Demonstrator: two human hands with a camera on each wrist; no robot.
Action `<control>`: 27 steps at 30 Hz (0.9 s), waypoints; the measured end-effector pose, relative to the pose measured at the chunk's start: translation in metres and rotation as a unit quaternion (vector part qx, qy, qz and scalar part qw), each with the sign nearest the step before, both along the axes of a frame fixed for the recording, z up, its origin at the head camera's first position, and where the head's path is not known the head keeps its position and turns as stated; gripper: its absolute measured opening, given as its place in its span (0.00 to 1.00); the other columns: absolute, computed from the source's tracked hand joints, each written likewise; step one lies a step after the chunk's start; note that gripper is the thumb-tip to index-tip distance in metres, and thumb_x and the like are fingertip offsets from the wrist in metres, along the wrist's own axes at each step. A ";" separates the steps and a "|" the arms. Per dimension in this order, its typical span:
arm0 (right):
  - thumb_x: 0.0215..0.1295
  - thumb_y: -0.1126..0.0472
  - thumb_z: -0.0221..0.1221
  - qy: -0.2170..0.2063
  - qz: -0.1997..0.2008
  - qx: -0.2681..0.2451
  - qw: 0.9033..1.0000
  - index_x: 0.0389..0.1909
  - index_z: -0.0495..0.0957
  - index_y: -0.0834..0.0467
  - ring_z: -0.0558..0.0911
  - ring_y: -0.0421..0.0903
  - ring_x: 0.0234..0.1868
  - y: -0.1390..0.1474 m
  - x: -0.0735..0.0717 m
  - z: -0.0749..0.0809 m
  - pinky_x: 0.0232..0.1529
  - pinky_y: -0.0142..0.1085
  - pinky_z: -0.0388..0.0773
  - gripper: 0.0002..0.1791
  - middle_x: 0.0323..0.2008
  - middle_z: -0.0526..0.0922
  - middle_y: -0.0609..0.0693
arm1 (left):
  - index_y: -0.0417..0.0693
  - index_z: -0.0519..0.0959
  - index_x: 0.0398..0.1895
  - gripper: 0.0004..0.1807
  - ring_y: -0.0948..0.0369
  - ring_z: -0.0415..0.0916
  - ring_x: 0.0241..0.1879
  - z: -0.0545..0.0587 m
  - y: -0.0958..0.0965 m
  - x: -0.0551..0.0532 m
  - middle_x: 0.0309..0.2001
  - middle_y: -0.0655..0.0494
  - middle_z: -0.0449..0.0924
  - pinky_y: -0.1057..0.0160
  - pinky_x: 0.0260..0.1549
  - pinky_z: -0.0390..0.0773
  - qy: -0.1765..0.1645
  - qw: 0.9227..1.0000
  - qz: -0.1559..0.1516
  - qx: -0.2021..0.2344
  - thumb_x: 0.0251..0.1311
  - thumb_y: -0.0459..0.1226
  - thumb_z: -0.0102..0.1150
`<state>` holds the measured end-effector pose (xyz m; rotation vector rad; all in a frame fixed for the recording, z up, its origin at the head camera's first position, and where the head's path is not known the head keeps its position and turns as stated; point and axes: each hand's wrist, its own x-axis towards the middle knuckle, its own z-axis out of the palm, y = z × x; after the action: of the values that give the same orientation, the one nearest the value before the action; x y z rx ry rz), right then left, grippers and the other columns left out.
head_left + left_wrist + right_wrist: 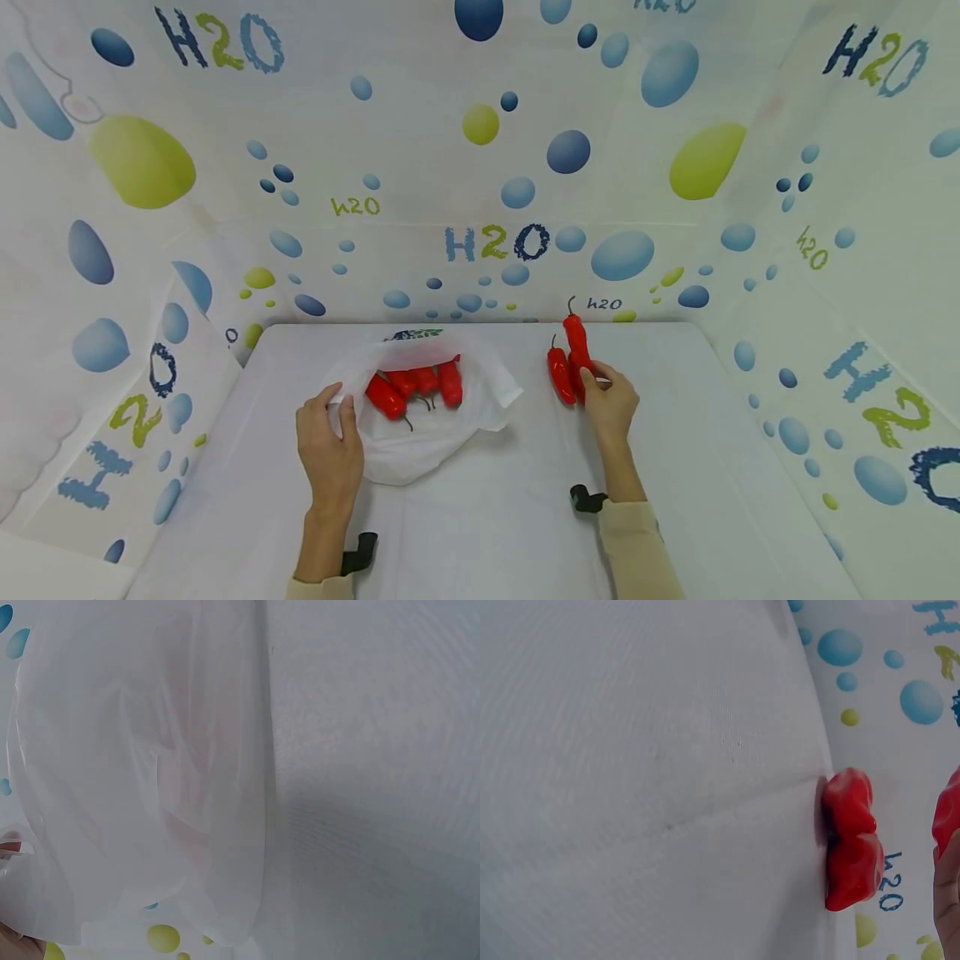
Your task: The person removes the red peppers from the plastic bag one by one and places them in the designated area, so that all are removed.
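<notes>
A white plastic bag lies with its mouth spread, showing several red peppers with stems inside. My left hand pinches the bag's left rim between thumb and fingers. In the left wrist view the bag's pale side fills the left half, and only a bit of the hand shows. To the right, my right hand grips a long red pepper, raised off the table. Two more red peppers, one plainly visible, lie beneath and beside it; the right wrist view shows both peppers touching.
A white-covered table carries everything. Its back edge meets a hanging white sheet printed with blue and green dots and H2O lettering. Similar sheets rise at both sides. A dark wrist mount sits on each forearm.
</notes>
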<state>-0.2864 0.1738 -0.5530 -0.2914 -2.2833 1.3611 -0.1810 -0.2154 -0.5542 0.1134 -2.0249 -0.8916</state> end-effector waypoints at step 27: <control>0.74 0.54 0.61 -0.120 -0.033 -0.022 0.992 0.58 0.84 0.64 0.82 0.60 0.51 0.029 0.002 -0.018 0.49 0.51 0.81 0.21 0.51 0.86 0.64 | 0.38 0.77 0.64 0.18 0.45 0.74 0.51 -0.003 -0.002 -0.001 0.52 0.39 0.80 0.65 0.49 0.68 0.001 1.000 0.001 0.004 0.75 0.34 0.58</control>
<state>-0.2847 0.2031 -0.5706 -0.5679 -2.4143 1.4098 -0.1822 -0.2170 -0.5576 0.1181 -2.0195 -0.8978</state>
